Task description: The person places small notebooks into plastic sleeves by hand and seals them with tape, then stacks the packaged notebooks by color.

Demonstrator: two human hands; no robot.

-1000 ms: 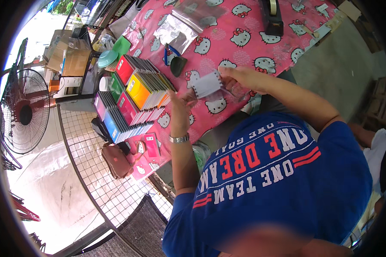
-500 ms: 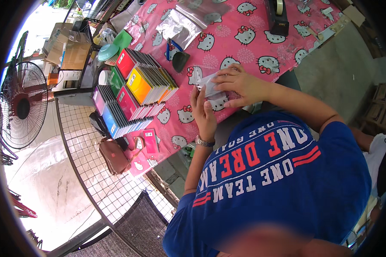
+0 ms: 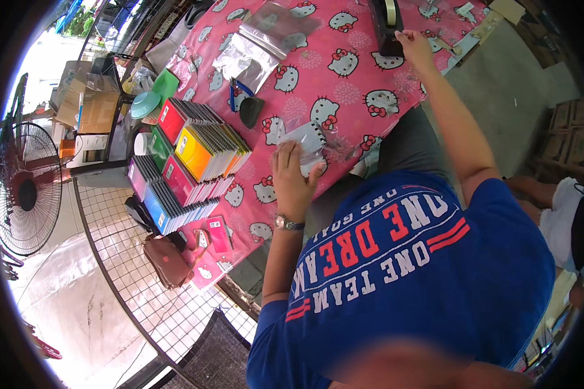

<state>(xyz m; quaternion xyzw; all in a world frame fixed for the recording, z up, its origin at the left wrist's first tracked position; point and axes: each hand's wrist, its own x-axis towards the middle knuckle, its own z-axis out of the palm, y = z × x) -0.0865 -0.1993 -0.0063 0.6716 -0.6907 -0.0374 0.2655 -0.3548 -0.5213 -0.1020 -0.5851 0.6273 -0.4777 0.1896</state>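
A small spiral notebook (image 3: 310, 141) in a clear plastic bag lies near the table's front edge, its black coil toward the far right. My left hand (image 3: 293, 178) grips its near left side, fingers laid over the plastic and thumb apart at the near edge. At the far right, my right hand (image 3: 414, 48) reaches to the front end of a black tape dispenser (image 3: 386, 40). Thumb and forefinger are pinched there at the tape's end; the strip itself is barely visible. A roll of tape (image 3: 390, 11) sits in the dispenser.
Stacks of coloured spiral notebooks (image 3: 198, 152) stand at left. Behind my left hand lie a dark flat piece (image 3: 251, 112), blue-handled pliers (image 3: 235, 94) and clear plastic bags (image 3: 246, 58). A brown pouch (image 3: 167, 260) and pink notebook (image 3: 219, 235) are at the near left corner.
My right hand has left the wrapped notebook and moved far right to the tape dispenser. My left hand stays at the notebook, now lying on the table. The whole view has shifted a little.
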